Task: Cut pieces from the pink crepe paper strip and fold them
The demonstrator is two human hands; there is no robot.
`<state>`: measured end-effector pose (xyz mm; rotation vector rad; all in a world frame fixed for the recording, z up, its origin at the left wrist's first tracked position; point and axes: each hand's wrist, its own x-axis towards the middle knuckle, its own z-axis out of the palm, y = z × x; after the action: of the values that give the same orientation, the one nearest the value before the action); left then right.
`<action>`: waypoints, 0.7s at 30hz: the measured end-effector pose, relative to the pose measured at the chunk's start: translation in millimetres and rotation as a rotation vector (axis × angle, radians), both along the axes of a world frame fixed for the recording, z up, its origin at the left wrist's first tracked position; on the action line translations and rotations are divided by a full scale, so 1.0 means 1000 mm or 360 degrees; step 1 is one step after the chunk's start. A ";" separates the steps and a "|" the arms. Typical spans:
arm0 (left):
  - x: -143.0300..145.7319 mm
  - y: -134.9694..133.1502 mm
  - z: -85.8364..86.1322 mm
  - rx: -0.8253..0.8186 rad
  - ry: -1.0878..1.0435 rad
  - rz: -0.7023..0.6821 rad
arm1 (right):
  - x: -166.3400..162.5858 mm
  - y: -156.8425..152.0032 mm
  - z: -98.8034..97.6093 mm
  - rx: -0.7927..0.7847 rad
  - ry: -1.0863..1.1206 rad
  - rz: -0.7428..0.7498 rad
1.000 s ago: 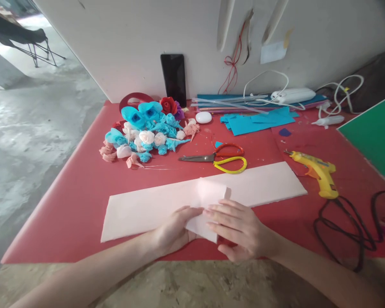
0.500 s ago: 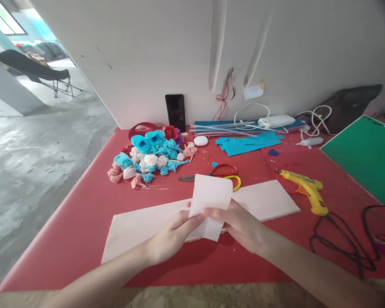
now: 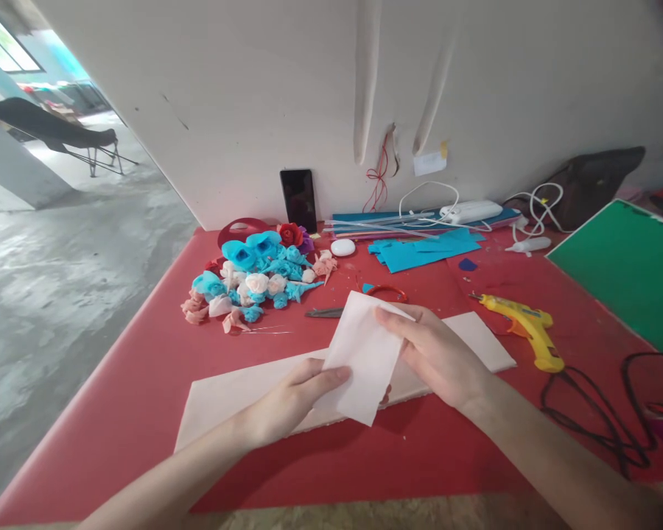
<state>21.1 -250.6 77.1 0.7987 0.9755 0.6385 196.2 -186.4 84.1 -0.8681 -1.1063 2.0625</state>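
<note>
Two bare hands with a sheet above a red table [image 3: 144,427]. The sheet [image 3: 359,361], pale and slightly tilted, is held in front of the person, over the middle of a long pale strip [image 3: 237,401]; whether it touches the strip cannot be told. The left hand [image 3: 292,401] grips the sheet at its lower left edge, thumb on the upper face, the other fingers largely hidden behind. The right hand [image 3: 442,353] pinches the upper right corner, thumb across the face and fingers behind.

The strip lies flat and slanted, its right end farther from the person. Beyond it lie scissors [image 3: 323,313], partly covered by the sheet, with the blades pointing left and part of a red handle in sight. To their left, a heap of flowers [image 3: 265,265] in blue, white, pink, red and purple. At the back, a dark phone [image 3: 298,199] leans upright against the wall [image 3: 226,118]; near its foot is a white case [image 3: 342,247]. Right of the case, blue paper [image 3: 420,252] lies in front of clear sticks [image 3: 376,223]. At right, a yellow glue gun [image 3: 524,331] rests on its side, its black cord [image 3: 602,427] looped nearer the person. A green board [image 3: 630,272] occupies the right edge.
</note>
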 end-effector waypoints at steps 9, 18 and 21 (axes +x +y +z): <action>-0.004 0.001 -0.001 -0.0073 0.0072 0.0004 | 0.015 0.009 0.010 0.0306 -0.0192 -0.0039; -0.003 0.000 0.005 -0.0135 -0.0040 0.0071 | 0.025 0.022 0.011 0.0652 -0.0714 -0.0072; -0.001 0.002 0.005 -0.0209 -0.0198 0.0059 | 0.026 0.025 0.011 0.0698 -0.0690 -0.0102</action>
<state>19.6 -248.9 81.9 0.6188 0.9104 0.6416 222.1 -161.4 94.8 -1.1265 -1.6565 1.5209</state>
